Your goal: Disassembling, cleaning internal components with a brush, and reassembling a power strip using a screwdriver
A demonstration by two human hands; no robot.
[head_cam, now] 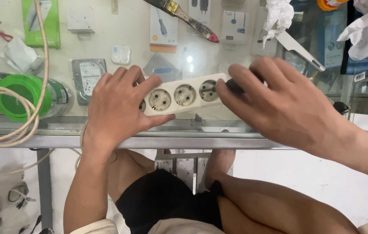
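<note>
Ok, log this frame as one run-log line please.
left hand: pressing down white power strip | right hand: holding dark-handled tool at end socket | surface: glass counter

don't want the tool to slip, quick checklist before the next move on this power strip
1. Left hand pins the power strip down: ok.
2. Strip lies flat on the glass counter: ok.
3. Right hand grips the dark-handled tool: ok.
4. Tool tip seated at the end socket: cannot tell, fingers hide it.
5. Strip unplugged: cannot tell.
6. Left fingers away from the tip: ok.
</note>
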